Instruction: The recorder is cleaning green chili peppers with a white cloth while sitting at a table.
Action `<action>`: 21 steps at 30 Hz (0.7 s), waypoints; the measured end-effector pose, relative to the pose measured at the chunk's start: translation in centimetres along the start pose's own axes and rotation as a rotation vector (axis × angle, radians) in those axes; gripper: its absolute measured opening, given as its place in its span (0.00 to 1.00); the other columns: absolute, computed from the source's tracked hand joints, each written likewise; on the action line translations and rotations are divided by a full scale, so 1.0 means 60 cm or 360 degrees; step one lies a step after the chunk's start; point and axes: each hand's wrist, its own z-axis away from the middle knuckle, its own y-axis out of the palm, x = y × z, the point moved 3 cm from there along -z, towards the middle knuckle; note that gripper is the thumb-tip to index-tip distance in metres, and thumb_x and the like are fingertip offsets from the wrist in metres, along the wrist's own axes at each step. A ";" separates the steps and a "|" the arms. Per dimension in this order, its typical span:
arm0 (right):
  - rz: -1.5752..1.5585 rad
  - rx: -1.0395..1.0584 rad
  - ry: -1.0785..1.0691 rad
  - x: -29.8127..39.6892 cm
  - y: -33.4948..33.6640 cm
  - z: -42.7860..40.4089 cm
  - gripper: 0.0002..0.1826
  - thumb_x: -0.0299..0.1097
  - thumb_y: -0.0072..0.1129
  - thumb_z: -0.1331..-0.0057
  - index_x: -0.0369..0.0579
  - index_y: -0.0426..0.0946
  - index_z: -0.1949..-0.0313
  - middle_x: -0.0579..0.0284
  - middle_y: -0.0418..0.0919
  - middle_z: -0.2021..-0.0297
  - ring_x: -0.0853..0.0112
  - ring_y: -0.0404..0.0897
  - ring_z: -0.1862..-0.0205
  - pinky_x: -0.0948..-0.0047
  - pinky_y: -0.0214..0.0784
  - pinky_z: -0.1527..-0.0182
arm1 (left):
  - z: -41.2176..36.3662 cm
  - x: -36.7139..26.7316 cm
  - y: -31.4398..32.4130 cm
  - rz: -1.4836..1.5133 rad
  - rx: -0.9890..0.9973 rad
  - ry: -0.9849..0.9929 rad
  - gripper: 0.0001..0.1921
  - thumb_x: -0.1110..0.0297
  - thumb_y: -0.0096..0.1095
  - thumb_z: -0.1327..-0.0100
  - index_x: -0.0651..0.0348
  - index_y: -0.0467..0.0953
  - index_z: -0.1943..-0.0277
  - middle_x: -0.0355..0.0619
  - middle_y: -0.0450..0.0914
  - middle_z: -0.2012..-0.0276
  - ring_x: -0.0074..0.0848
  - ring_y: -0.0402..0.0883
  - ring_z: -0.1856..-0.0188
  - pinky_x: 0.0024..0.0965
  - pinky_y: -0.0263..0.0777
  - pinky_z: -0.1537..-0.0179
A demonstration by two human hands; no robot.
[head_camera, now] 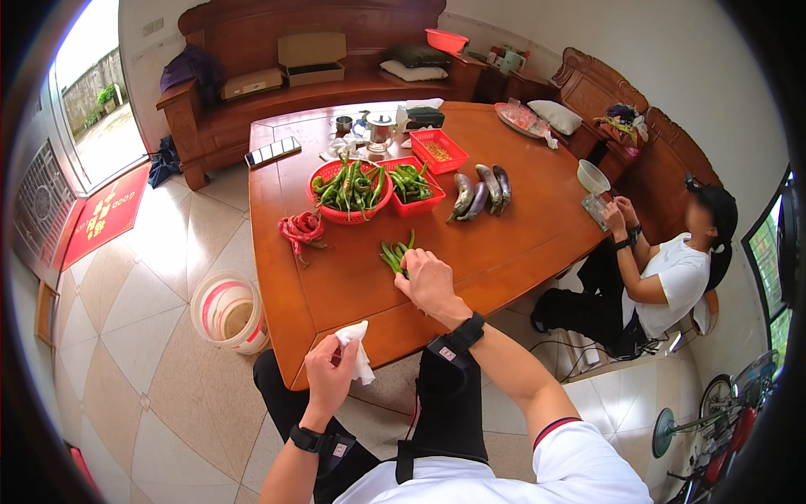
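Observation:
My left hand (330, 368) pinches a crumpled white tissue (360, 353) over the near edge of the wooden table (504, 252). My right hand (428, 280) rests on a small bunch of green chili peppers (391, 255); its fingertips curl over the near end, and whether they grip a pepper cannot be told. Farther back stand a round red basket (348, 217) and a square red basket (423, 206), both with green peppers. Red chili peppers (301, 230) lie to the left of them. Several purple eggplants (478, 195) lie to the right.
Behind the baskets are a red basket of small yellowish pieces (447, 162), a metal pot (380, 132) and a phone (274, 152). A plastic bucket (228, 312) stands on the floor at the left. Another person (667, 277) sits at the right, hands by a clear container (595, 211).

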 end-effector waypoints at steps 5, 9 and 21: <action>-0.0187 -0.0112 0.0159 0.013 -0.052 0.014 0.12 0.39 0.68 0.36 0.48 0.77 0.60 0.55 0.83 0.63 0.58 0.85 0.59 0.56 0.78 0.60 | 0.003 0.018 -0.001 -0.0019 -0.0103 0.0065 0.18 0.69 0.60 0.26 0.70 0.66 0.71 0.48 0.66 0.76 0.31 0.65 0.75 0.37 0.61 0.71; -0.0942 -0.0065 0.0104 0.091 -0.087 0.086 0.07 0.31 0.66 0.34 0.47 0.79 0.58 0.55 0.83 0.66 0.57 0.83 0.65 0.58 0.75 0.62 | 0.001 0.027 -0.019 0.0246 -0.0354 -0.0045 0.17 0.71 0.60 0.24 0.71 0.66 0.69 0.43 0.64 0.73 0.23 0.62 0.71 0.31 0.59 0.69; -0.0706 0.0017 -0.0333 0.124 -0.041 0.195 0.10 0.29 0.69 0.37 0.51 0.84 0.55 0.62 0.82 0.63 0.63 0.81 0.59 0.65 0.67 0.54 | 0.008 -0.054 -0.039 -0.0293 -0.0208 0.0128 0.11 0.80 0.67 0.33 0.65 0.85 0.49 0.48 0.82 0.54 0.32 0.83 0.55 0.33 0.78 0.55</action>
